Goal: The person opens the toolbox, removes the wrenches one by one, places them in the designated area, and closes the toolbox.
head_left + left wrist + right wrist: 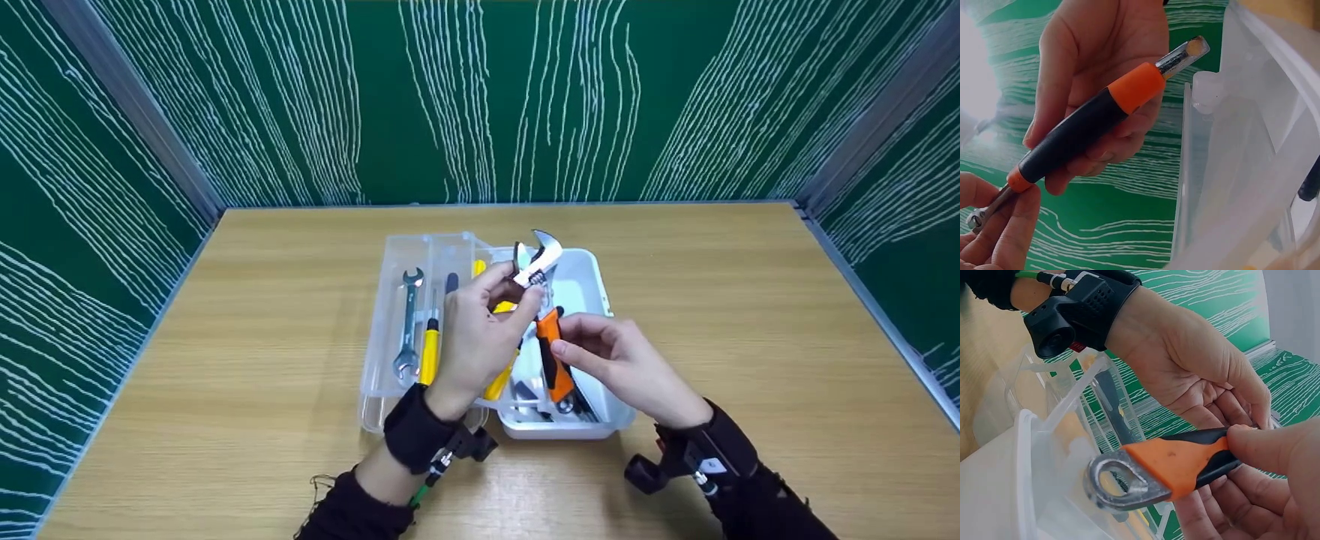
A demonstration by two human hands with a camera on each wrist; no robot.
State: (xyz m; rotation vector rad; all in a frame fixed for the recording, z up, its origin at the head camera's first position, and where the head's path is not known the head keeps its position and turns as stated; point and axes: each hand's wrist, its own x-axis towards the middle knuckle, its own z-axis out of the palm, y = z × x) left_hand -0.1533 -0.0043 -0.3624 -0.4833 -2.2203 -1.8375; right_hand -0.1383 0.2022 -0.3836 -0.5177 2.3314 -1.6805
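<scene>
Dark sleeves (356, 510) cross the frame's bottom; mid-frame, the left hand (478, 334) pinches the wrench (550, 328) near its head, the right hand (630, 367) its handle (559, 380), probably for steadiness.

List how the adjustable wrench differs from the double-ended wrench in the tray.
The adjustable wrench has an orange-and-black handle; the double-ended wrench is bare metal.
The adjustable wrench has one head and a hole at the other end; the double-ended wrench has an open head at each end.
The adjustable wrench is held by the left hand and right hand; the double-ended wrench lies in the clear tray.
Both have metal heads.
</scene>
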